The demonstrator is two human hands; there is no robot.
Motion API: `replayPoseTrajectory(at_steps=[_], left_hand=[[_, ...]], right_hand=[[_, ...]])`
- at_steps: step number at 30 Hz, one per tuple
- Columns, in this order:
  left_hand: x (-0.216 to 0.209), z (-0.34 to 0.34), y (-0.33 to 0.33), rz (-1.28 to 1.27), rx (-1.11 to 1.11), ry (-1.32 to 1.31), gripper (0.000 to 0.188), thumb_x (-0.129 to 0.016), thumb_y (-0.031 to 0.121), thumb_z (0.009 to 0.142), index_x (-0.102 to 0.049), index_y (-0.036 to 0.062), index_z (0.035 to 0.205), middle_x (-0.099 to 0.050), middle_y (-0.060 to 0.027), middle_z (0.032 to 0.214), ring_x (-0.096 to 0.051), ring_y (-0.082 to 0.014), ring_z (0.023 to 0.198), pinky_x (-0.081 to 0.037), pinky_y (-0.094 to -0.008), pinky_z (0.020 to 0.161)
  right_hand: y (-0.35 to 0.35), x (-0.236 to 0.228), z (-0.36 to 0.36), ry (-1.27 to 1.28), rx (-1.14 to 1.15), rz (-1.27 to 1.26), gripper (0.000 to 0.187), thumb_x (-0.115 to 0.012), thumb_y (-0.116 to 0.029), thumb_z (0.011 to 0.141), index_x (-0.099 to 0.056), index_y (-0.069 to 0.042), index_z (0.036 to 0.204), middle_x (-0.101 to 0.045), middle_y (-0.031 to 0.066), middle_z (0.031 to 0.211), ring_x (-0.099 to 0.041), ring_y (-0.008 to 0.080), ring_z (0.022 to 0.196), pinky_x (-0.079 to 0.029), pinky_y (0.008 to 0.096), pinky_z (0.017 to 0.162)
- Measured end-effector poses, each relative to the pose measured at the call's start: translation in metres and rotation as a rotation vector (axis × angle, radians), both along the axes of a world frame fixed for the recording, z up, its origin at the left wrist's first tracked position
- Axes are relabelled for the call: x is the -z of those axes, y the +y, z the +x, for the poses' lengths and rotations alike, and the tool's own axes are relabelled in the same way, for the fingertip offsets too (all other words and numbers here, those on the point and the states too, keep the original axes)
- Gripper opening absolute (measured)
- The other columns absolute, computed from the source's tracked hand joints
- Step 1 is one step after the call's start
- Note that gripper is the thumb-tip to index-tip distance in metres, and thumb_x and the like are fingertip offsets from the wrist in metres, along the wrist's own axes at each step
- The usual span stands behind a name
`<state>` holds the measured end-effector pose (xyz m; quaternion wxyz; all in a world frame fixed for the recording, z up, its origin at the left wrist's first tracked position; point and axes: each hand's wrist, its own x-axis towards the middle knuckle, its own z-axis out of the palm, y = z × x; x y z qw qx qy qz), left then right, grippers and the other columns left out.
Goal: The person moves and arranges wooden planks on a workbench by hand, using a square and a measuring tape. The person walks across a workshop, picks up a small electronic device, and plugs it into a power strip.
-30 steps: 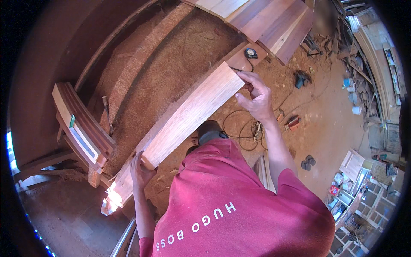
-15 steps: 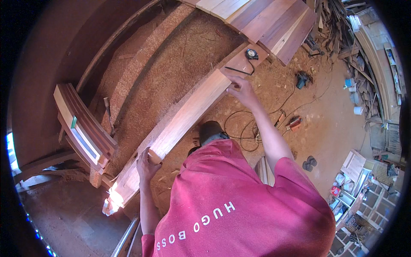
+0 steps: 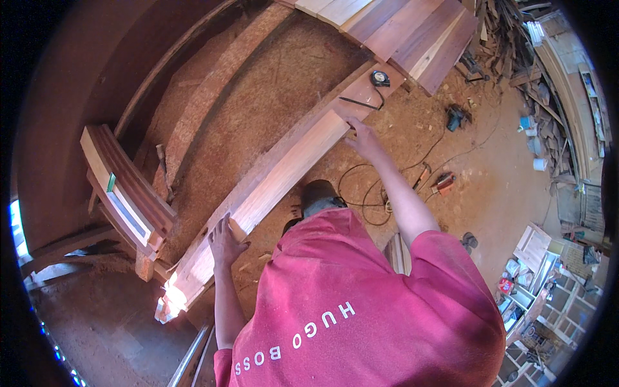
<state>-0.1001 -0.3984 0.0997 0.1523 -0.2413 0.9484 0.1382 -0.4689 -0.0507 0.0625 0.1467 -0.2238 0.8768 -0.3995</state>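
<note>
A pale wooden board (image 3: 290, 174) lies lengthwise on a long wooden beam (image 3: 196, 261) that runs from lower left to upper right. At the board's far right end, my right hand (image 3: 365, 140) grips its near edge with thumb and fingers. My left hand (image 3: 224, 244) rests at the near left end with fingers spread over the beam and thumb held out, touching or very close to the board's end. Beyond the right hand, a black tape measure (image 3: 380, 79) and a thin dark angled strip (image 3: 361, 103) sit on the beam.
Reddish planks (image 3: 412, 32) lie side by side at the top. Stacked curved timbers (image 3: 126, 193) and a hammer-like tool (image 3: 164, 169) are at left. Power tools (image 3: 456, 118) and a looped cable (image 3: 351, 190) lie on the dusty floor, with scrap wood (image 3: 541, 97) along the right.
My left hand's fingers have loosened from the board's end and spread over the beam. The board has shifted slightly; my right hand stays at its far end.
</note>
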Motion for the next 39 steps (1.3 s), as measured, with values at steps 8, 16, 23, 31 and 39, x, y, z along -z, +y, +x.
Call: replayPoseTrajectory(at_steps=[8, 16, 23, 31, 39], left_hand=[[0.003, 0.008, -0.013, -0.005, 0.008, -0.03, 0.096, -0.091, 0.028, 0.06, -0.043, 0.0079, 0.14, -0.055, -0.0136, 0.132, -0.054, -0.0317, 0.123, -0.044, -0.0448, 0.103], [0.001, 0.01, -0.013, 0.027, -0.056, 0.019, 0.093, -0.091, 0.025, 0.058, -0.047, 0.0084, 0.138, -0.056, -0.0136, 0.127, -0.055, -0.032, 0.12, -0.046, -0.0449, 0.102], [0.004, 0.016, -0.012, -0.009, -0.05, 0.072, 0.092, -0.091, 0.022, 0.056, -0.048, 0.0094, 0.137, -0.057, -0.013, 0.124, -0.055, -0.0313, 0.119, -0.047, -0.0451, 0.1], [0.006, 0.02, -0.016, -0.016, -0.027, 0.076, 0.092, -0.09, 0.023, 0.056, -0.049, 0.0103, 0.137, -0.057, -0.0128, 0.127, -0.054, -0.0312, 0.121, -0.046, -0.0467, 0.1], [0.016, 0.023, -0.019, 0.007, -0.007, 0.118, 0.093, -0.089, 0.024, 0.057, -0.046, 0.0112, 0.139, -0.056, -0.0136, 0.13, -0.052, -0.0321, 0.125, -0.044, -0.0492, 0.102]], right_hand=[[-0.011, 0.014, 0.006, 0.115, 0.013, 0.162, 0.056, -0.073, 0.001, 0.078, -0.056, -0.008, 0.13, -0.066, 0.0241, 0.114, -0.061, 0.0432, 0.109, -0.051, 0.0475, 0.092], [-0.005, 0.004, -0.002, 0.18, -0.105, 0.124, 0.041, -0.072, -0.003, 0.08, -0.062, -0.008, 0.12, -0.069, 0.0208, 0.106, -0.064, 0.042, 0.103, -0.052, 0.0485, 0.086], [-0.006, 0.015, -0.015, 0.224, -0.18, 0.303, 0.033, -0.074, -0.008, 0.079, -0.068, -0.01, 0.111, -0.07, 0.0187, 0.102, -0.066, 0.0401, 0.098, -0.053, 0.0465, 0.082], [-0.006, 0.022, -0.022, 0.288, -0.227, 0.327, 0.033, -0.076, -0.014, 0.078, -0.069, -0.01, 0.11, -0.071, 0.0186, 0.098, -0.067, 0.0388, 0.096, -0.053, 0.0477, 0.085], [-0.01, 0.015, -0.03, 0.233, -0.215, 0.324, 0.039, -0.08, -0.013, 0.073, -0.07, -0.009, 0.11, -0.071, 0.0186, 0.099, -0.066, 0.0393, 0.098, -0.052, 0.0455, 0.087]])
